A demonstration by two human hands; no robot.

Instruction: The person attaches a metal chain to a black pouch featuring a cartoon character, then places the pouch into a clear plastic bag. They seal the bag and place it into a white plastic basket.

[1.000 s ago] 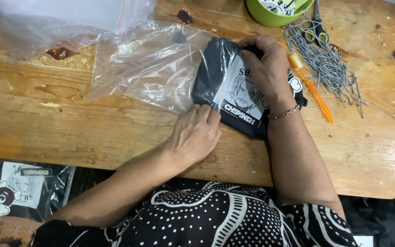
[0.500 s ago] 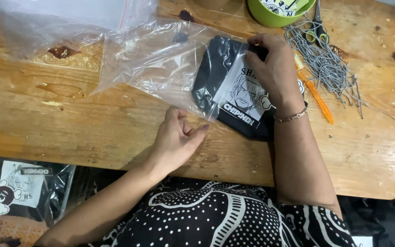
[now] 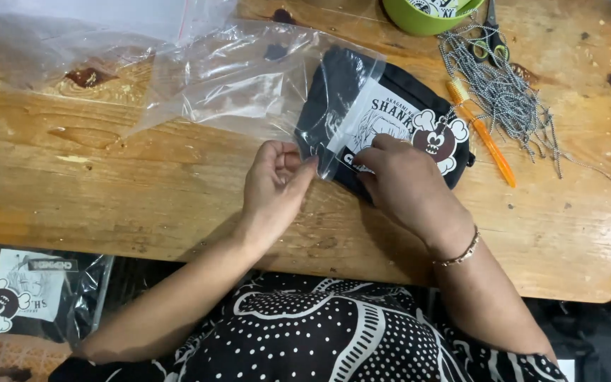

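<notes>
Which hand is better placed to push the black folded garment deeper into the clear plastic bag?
Probably the right hand: it lies on the black folded garment, while the left hand pinches the clear plastic bag at its open edge.

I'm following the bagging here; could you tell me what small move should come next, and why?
Probably the right hand should push the black pouch further into the clear plastic bag while the left hand holds the bag's mouth open. Only part of the pouch is inside; its label and skull-shaped tag are outside the bag.
</notes>
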